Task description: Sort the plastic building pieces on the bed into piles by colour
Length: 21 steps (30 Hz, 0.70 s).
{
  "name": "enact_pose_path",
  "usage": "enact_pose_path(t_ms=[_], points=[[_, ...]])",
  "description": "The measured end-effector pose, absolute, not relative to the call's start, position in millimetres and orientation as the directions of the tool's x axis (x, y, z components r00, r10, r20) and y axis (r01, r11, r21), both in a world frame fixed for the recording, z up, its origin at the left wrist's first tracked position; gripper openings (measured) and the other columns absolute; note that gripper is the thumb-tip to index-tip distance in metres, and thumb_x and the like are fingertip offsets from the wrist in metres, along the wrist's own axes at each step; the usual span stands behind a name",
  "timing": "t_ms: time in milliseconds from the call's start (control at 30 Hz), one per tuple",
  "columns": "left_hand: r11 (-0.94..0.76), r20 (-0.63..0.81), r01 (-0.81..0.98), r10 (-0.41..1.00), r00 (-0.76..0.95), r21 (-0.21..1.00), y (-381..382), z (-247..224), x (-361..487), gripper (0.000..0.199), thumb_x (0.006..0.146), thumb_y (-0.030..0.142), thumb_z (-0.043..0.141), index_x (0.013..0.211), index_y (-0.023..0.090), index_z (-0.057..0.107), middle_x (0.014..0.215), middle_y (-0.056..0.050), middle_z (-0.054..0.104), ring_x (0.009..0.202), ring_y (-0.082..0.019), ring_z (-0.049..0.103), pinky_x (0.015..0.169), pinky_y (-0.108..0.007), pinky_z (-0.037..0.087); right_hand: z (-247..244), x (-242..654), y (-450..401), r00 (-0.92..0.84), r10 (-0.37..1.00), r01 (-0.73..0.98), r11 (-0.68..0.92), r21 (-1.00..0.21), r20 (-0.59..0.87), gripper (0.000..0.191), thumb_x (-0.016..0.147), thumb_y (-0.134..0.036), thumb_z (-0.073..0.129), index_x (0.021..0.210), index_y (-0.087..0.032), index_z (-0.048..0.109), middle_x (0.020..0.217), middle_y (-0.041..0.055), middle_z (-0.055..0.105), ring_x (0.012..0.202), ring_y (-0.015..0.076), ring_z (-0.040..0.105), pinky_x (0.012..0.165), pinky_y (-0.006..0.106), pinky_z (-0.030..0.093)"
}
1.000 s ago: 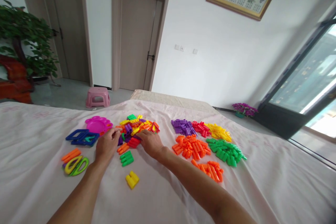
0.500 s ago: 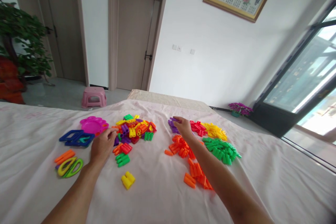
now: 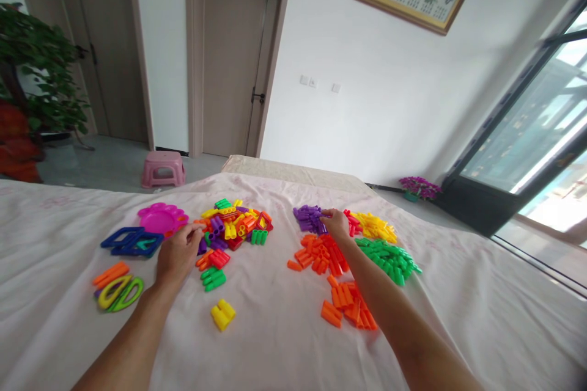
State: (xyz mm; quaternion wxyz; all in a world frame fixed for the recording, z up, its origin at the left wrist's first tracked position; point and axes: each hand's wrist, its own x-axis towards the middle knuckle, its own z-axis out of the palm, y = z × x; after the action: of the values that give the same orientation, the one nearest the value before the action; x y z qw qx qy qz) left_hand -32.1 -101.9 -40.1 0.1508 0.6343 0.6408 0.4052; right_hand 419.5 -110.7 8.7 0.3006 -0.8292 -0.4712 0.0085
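Observation:
My left hand (image 3: 178,253) rests at the left edge of a mixed pile of tube-shaped plastic building blocks (image 3: 233,224). Its fingers are pinched beside an orange block; what lies between them is hidden. My right hand (image 3: 337,224) reaches over the sorted blocks, fingertips closed at the right side of the purple heap (image 3: 308,219). Whether a purple block is in those fingers I cannot make out. Red blocks (image 3: 353,224) lie just beyond that hand, and orange blocks (image 3: 316,253) spread below it. Green blocks (image 3: 387,260) and yellow blocks (image 3: 376,227) are heaped to its right.
Left of the mixed pile lie a pink flower-shaped plate (image 3: 160,218), blue frames (image 3: 132,241) and yellow-green scissors-like rings (image 3: 121,293). A lone yellow block (image 3: 222,314) sits near the front on the pale cloth (image 3: 266,342). A pink stool (image 3: 164,169) stands beyond.
My right hand has moved right, from the far side of the purple heap to its right edge, uncovering more purple blocks. My left hand stays almost where it was.

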Motion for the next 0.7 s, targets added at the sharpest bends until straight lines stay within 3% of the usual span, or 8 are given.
enact_pose_path(t_ms=[233, 400, 500, 700], points=[[-0.074, 0.251, 0.67, 0.953, -0.171, 0.738, -101.3, -40.0, -31.5, 0.041, 0.093, 0.043, 0.047, 0.114, 0.022, 0.075, 0.106, -0.007, 0.081, 0.097, -0.021, 0.073, 0.08, -0.026, 0.049, 21.4, 415.9, -118.9, 0.545, 0.805, 0.782, -0.39, -0.486, 0.232, 0.033, 0.086, -0.041, 0.067, 0.112, -0.027, 0.081, 0.101, 0.0026, 0.08, 0.099, 0.0235, 0.073, 0.077, 0.026, 0.05], [-0.085, 0.268, 0.682, 0.949, -0.167, 0.726, -103.6, -35.5, -29.9, 0.041, 0.093, 0.043, 0.047, 0.113, 0.022, 0.076, 0.107, -0.007, 0.081, 0.097, -0.022, 0.073, 0.08, -0.026, 0.049, 30.1, 403.7, -122.3, 0.543, 0.792, 0.783, -0.358, -0.509, 0.278, 0.031, 0.085, -0.032, 0.063, 0.11, -0.03, 0.081, 0.102, 0.0025, 0.08, 0.096, 0.0228, 0.073, 0.077, 0.028, 0.052], [-0.09, 0.277, 0.68, 0.946, -0.171, 0.727, -105.4, -32.8, -29.1, 0.04, 0.093, 0.041, 0.048, 0.111, 0.021, 0.077, 0.106, -0.006, 0.081, 0.095, -0.021, 0.073, 0.08, -0.026, 0.049, 26.9, 388.3, -120.0, 0.466, 0.825, 0.8, -0.237, -0.551, 0.321, 0.034, 0.084, -0.023, 0.061, 0.111, -0.026, 0.08, 0.101, 0.0035, 0.08, 0.094, 0.022, 0.073, 0.079, 0.029, 0.054], [-0.102, 0.292, 0.686, 0.942, -0.165, 0.72, -104.0, -35.5, -29.5, 0.041, 0.093, 0.041, 0.047, 0.112, 0.021, 0.077, 0.111, -0.007, 0.08, 0.095, -0.021, 0.073, 0.08, -0.026, 0.049, 8.8, 328.2, -116.2, 0.082, 0.925, 0.796, 0.164, -0.583, 0.371, 0.03, 0.083, -0.012, 0.06, 0.105, -0.021, 0.078, 0.102, 0.0034, 0.079, 0.092, 0.019, 0.073, 0.086, 0.03, 0.055]])
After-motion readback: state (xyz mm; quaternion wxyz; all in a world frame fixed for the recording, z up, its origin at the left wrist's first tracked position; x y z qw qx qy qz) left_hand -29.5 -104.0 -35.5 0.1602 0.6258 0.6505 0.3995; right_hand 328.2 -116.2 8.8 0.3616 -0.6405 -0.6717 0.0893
